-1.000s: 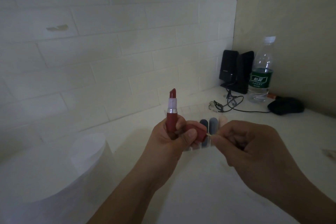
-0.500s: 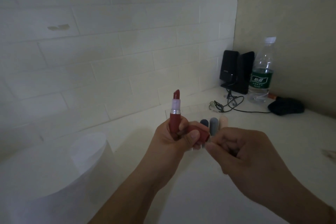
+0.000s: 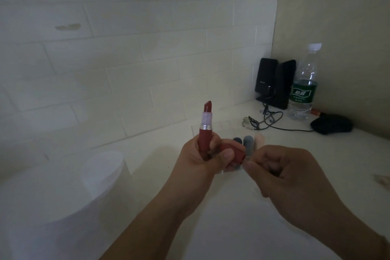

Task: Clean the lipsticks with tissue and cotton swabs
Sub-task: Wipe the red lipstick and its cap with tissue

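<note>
- Here, the left hand [image 3: 202, 155] grips two things at once: an opened lipstick [image 3: 205, 127] stood upright, its dark red bullet pointing at the ceiling, and the matching red cap [image 3: 233, 152] lying sideways under the thumb, open end facing right.
- The right hand [image 3: 280, 172] sits just beside that cap mouth, fingers curled and thumb pressed to forefinger as if pinching something thin. It may be a cotton swab, but the light is poor and I cannot make the swab out.
- So the cap's long axis runs left to right, straight toward the right hand's pinch, which is the nearer hand to it. I'd judge the next move is a push along that line into the cap, calling for a steady left grip.
- Beyond the hands, three more lipsticks [image 3: 248, 140] stand in a clear holder [image 3: 211, 129] on the tabletop [image 3: 242, 228].
- A white tissue roll [image 3: 63, 196] stands near left.
- Far right are a water bottle [image 3: 304, 84], black speakers [image 3: 274, 82], a tangled cable [image 3: 266, 119] and a dark mouse [image 3: 331, 125].
</note>
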The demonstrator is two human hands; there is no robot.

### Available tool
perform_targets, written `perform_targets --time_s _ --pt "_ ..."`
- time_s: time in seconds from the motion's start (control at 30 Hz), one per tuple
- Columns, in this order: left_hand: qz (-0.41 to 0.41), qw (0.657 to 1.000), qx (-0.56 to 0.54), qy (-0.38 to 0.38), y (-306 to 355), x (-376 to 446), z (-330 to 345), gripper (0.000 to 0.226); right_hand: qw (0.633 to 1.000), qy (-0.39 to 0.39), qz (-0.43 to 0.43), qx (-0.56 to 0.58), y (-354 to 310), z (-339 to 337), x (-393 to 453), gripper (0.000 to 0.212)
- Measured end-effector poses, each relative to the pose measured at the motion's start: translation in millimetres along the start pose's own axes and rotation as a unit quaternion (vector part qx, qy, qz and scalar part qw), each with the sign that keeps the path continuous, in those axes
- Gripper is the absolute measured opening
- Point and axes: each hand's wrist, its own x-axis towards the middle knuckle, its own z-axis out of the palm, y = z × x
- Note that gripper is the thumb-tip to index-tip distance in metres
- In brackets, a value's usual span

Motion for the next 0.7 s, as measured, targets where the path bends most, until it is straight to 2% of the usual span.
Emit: perform_targets --time_s 0.1,0.23,0.33,0.47,0.57,0.6,0.67,0.7 --pt "0.002 1.000 0.004 0.000 1 0 -2 0.022 0.998 -0.038 -0.004 0.043 0 -3 -1 0.021" --pt "0.007 1.000 0.031 -0.001 1 1 -1 0.019 0.995 -0.015 0.018 0.101 14 -12 3 0.017" --pt "0.010 0.998 0.054 0.009 2 2 -3 0.021 0.990 -0.035 0.028 0.134 19 -18 3 0.013" --pt "0.004 0.999 -0.001 0.041 2 4 -10 0.021 0.977 -0.062 0.064 0.194 27 -32 6 0.013" --pt "-0.016 0.994 -0.091 0.054 2 3 -9 0.025 0.973 -0.113 0.066 0.188 33 -42 7 0.057" --pt "-0.022 0.992 -0.109 0.055 2 2 -8 0.026 0.974 -0.117 0.069 0.181 35 -44 8 0.064" --pt "-0.032 0.991 -0.115 0.061 2 2 -5 0.025 0.976 -0.138 0.066 0.155 37 -49 7 0.058" --pt "-0.034 0.991 -0.115 0.062 2 2 -5 0.022 0.980 -0.137 0.062 0.126 37 -50 8 0.042"
